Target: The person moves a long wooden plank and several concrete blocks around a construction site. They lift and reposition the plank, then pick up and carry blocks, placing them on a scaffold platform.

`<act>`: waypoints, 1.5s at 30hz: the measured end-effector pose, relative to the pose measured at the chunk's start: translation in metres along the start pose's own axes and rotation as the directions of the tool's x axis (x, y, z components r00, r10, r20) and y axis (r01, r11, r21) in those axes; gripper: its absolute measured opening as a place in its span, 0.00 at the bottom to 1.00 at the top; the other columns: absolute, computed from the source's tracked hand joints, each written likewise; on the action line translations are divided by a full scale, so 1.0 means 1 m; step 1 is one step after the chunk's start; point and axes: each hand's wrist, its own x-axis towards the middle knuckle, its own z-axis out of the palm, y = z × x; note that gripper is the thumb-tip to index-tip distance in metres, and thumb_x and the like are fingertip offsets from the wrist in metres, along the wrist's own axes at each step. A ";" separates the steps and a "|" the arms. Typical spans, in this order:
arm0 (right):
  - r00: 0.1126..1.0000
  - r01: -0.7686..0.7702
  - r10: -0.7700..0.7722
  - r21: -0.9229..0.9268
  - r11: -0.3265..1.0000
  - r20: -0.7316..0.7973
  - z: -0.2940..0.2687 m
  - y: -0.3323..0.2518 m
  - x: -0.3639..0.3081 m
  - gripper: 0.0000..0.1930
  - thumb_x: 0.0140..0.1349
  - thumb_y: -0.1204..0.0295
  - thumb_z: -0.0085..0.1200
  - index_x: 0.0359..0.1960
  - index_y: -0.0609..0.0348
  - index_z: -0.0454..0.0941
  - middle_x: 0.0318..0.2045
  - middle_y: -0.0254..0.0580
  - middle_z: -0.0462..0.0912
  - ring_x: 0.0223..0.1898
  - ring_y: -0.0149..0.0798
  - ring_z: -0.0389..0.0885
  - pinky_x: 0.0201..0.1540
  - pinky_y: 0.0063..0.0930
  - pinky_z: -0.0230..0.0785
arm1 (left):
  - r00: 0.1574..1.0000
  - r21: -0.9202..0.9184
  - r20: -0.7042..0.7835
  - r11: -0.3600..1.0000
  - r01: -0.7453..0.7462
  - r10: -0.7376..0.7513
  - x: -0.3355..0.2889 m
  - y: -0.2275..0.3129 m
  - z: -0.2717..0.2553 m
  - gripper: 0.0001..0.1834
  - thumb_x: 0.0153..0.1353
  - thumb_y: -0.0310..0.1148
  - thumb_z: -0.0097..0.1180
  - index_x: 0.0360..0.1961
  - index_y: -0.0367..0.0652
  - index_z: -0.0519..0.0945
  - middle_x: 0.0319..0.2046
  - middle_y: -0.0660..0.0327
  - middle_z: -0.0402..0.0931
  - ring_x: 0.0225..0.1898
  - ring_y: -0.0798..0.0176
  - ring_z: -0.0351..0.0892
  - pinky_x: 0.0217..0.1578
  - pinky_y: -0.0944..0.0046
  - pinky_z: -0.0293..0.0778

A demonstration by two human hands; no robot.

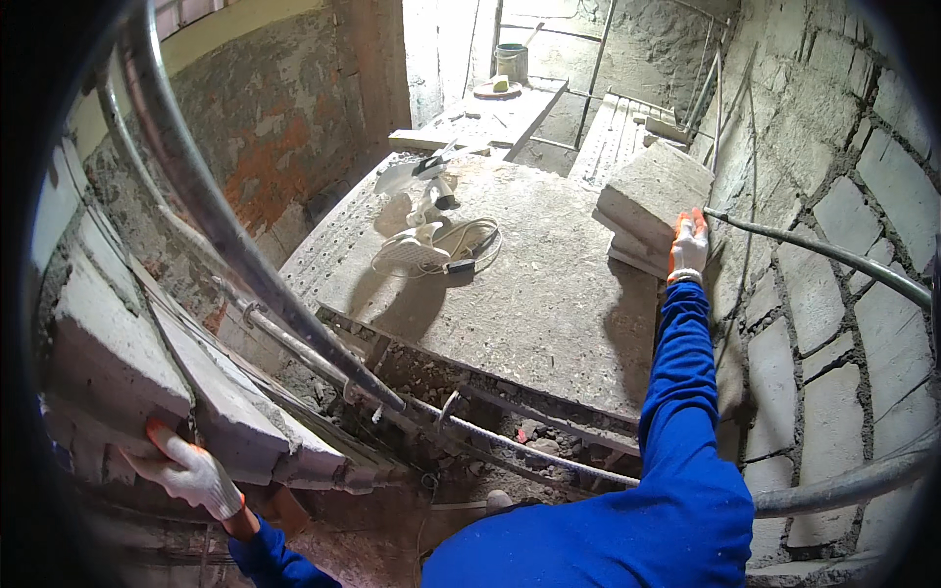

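Note:
My right hand [689, 247], in a white glove with orange fingertips, reaches far out over the platform and grips the near right end of a grey concrete block [667, 181]. That block lies tilted on top of other flat blocks [635, 257] beside the right wall; part of the right fingers is hidden. At lower left, my left hand [191, 475] wears the same kind of glove. Its fingers are stretched out and apart, touching the lower side of a pale block [123, 343] in the left wall.
A work lamp [417, 250] with coiled cable stands on the dusty platform [529, 294]. Behind are a plank bench [529, 103], a bucket [512, 63] and a trowel-like float [498, 90]. Metal scaffold pipes [245, 235] cross at left. A blockwork wall [833, 333] rises at right.

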 end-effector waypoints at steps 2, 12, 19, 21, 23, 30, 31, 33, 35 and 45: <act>1.000 -0.004 0.004 -0.012 1.000 0.001 0.009 -0.017 -0.018 0.22 0.71 0.75 0.53 0.65 0.63 0.67 0.51 0.47 0.80 0.50 0.34 0.81 0.50 0.18 0.72 | 0.998 0.017 0.016 0.998 0.063 -0.064 -0.001 -0.001 0.000 0.36 0.71 0.44 0.56 0.70 0.31 0.61 0.57 0.38 0.75 0.50 0.52 0.83 0.44 0.60 0.82; 1.000 -0.022 0.024 -0.160 0.987 0.009 0.008 -0.052 -0.094 0.25 0.71 0.75 0.53 0.67 0.61 0.64 0.57 0.46 0.75 0.55 0.34 0.79 0.57 0.24 0.73 | 0.994 -0.007 0.007 0.994 0.113 -0.113 -0.002 0.002 0.002 0.36 0.71 0.44 0.55 0.72 0.35 0.59 0.55 0.39 0.76 0.45 0.54 0.85 0.35 0.64 0.85; 0.997 -0.065 0.069 -0.109 0.992 0.032 0.005 -0.055 -0.088 0.29 0.70 0.73 0.56 0.71 0.60 0.61 0.57 0.48 0.76 0.58 0.36 0.78 0.55 0.21 0.72 | 1.000 0.010 -0.007 1.000 -0.005 0.005 -0.002 -0.001 0.000 0.36 0.71 0.44 0.55 0.71 0.32 0.60 0.55 0.39 0.76 0.48 0.53 0.84 0.42 0.62 0.85; 0.992 -0.107 0.113 -0.117 0.987 0.049 0.003 -0.057 -0.087 0.35 0.69 0.66 0.58 0.74 0.60 0.57 0.62 0.53 0.74 0.63 0.38 0.74 0.58 0.22 0.69 | 0.999 0.001 -0.007 0.999 -0.036 0.036 -0.002 0.000 -0.001 0.37 0.71 0.45 0.56 0.70 0.29 0.60 0.56 0.38 0.75 0.51 0.51 0.83 0.48 0.60 0.82; 0.995 0.102 -0.094 -0.478 0.873 0.040 0.000 -0.059 -0.086 0.39 0.67 0.61 0.59 0.74 0.62 0.55 0.65 0.55 0.71 0.65 0.41 0.72 0.62 0.25 0.66 | 0.998 0.005 -0.006 0.998 -0.056 0.056 -0.002 0.002 -0.001 0.37 0.71 0.44 0.56 0.71 0.29 0.60 0.57 0.38 0.74 0.51 0.50 0.82 0.48 0.60 0.82; 0.986 -0.009 -0.090 -0.573 0.820 -0.143 0.007 -0.075 -0.078 0.48 0.63 0.52 0.62 0.74 0.70 0.52 0.71 0.56 0.63 0.66 0.44 0.71 0.65 0.29 0.64 | 0.993 0.019 0.037 0.994 -0.111 0.111 0.000 0.002 -0.004 0.36 0.72 0.42 0.55 0.71 0.31 0.60 0.57 0.39 0.74 0.50 0.52 0.83 0.43 0.61 0.83; 0.984 -0.039 -0.044 -0.456 0.889 -0.170 0.009 -0.079 -0.077 0.48 0.62 0.52 0.62 0.74 0.69 0.51 0.71 0.55 0.63 0.63 0.44 0.73 0.59 0.31 0.69 | 0.996 0.031 0.045 0.996 -0.082 0.081 0.000 0.002 -0.004 0.36 0.72 0.42 0.55 0.71 0.31 0.60 0.56 0.39 0.75 0.50 0.52 0.83 0.43 0.61 0.83; 0.984 -0.107 0.032 -0.435 0.894 -0.177 0.013 -0.087 -0.075 0.48 0.62 0.52 0.63 0.75 0.67 0.50 0.71 0.53 0.63 0.59 0.44 0.76 0.48 0.34 0.76 | 0.996 0.034 0.043 0.997 -0.076 0.075 -0.001 0.001 -0.004 0.36 0.72 0.43 0.55 0.71 0.31 0.60 0.56 0.39 0.75 0.48 0.52 0.83 0.41 0.61 0.83; 0.980 -0.129 0.036 -0.491 0.861 -0.195 0.015 -0.094 -0.076 0.49 0.61 0.52 0.63 0.76 0.63 0.49 0.71 0.52 0.62 0.57 0.43 0.76 0.38 0.36 0.78 | 0.992 0.016 0.032 0.992 -0.126 0.125 -0.001 0.000 -0.004 0.36 0.72 0.44 0.55 0.71 0.31 0.59 0.56 0.40 0.74 0.46 0.53 0.84 0.38 0.61 0.84; 0.998 -0.065 0.063 -0.310 0.948 -0.016 0.008 -0.070 -0.066 0.48 0.69 0.46 0.50 0.77 0.64 0.41 0.73 0.42 0.63 0.70 0.38 0.64 0.65 0.38 0.59 | 0.991 -0.032 0.016 0.990 -0.134 0.135 0.000 -0.001 -0.002 0.38 0.71 0.45 0.57 0.71 0.30 0.60 0.56 0.39 0.75 0.50 0.50 0.82 0.45 0.59 0.83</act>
